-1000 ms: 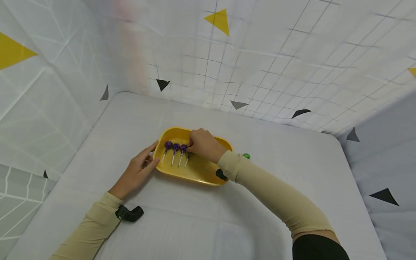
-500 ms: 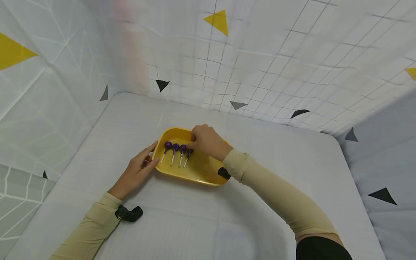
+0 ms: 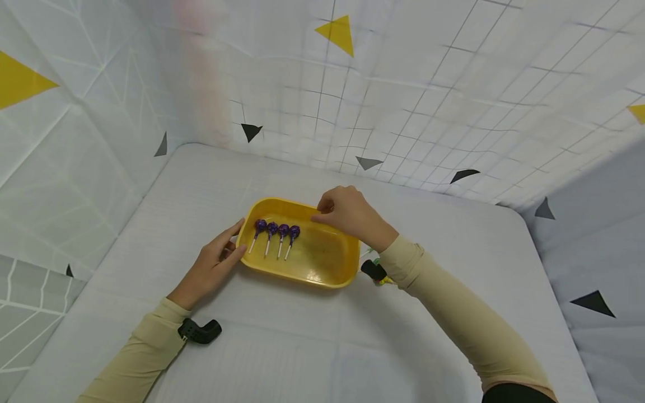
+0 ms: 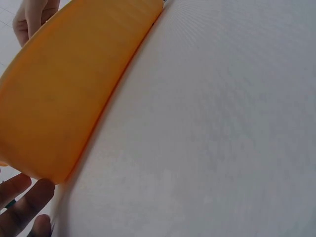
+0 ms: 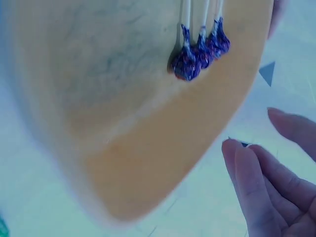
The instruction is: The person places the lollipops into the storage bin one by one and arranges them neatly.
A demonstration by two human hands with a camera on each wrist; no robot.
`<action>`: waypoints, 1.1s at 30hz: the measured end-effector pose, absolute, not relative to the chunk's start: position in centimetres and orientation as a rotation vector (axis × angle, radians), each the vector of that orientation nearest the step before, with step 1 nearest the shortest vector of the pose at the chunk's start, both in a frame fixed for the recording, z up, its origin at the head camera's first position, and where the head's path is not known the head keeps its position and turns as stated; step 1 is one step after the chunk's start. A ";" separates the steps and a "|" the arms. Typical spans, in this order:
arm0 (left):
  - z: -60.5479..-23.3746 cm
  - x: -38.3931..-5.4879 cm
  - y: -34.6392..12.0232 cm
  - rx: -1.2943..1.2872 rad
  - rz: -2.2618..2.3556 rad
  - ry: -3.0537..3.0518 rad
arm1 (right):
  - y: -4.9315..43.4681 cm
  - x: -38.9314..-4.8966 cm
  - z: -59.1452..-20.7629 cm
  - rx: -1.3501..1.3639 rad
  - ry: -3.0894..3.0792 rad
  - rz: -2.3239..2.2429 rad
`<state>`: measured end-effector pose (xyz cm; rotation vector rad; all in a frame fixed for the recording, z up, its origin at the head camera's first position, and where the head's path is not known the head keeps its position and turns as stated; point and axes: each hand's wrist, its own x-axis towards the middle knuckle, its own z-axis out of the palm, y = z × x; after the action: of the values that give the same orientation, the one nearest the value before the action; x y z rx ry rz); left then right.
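In the head view several purple-wrapped lollipops point(image 3: 284, 230) lie side by side in the left half of a yellow tray point(image 3: 322, 274), white sticks toward the person. My left hand point(image 3: 209, 271) holds the tray's left end, thumb at the rim; in the left wrist view its fingertips point(image 4: 42, 190) meet the tray's outer wall. My right hand point(image 3: 350, 212) hovers over the tray's far rim, with nothing between its fingers. In the right wrist view its thumb and fingers point(image 5: 252, 182) stand apart beside the tray, away from the lollipops point(image 5: 187, 61).
Right of the tray, green-wrapped point(image 3: 370, 252) and yellow-wrapped point(image 3: 387, 280) items show partly from behind the right wrist and its black camera point(image 3: 374, 270). A white sheet covers the table point(image 3: 282, 341). White patterned cloth walls point(image 3: 403, 84) stand around it.
My right hand has let go of the rightmost purple lollipop and moved right, up to the far rim. That lollipop now lies fully visible in the row. The left hand has stayed put.
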<state>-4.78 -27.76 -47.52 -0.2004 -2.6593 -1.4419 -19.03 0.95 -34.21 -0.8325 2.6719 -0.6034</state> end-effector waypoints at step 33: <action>-47.4 -4.7 -27.8 -0.233 -1.442 -2.650 | 13.2 -18.0 -39.9 -0.504 2.930 -0.421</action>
<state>-4.73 -27.79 -47.36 -0.2327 -2.6504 -1.4425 -18.05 13.18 -39.91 -0.5042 2.9297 -0.4211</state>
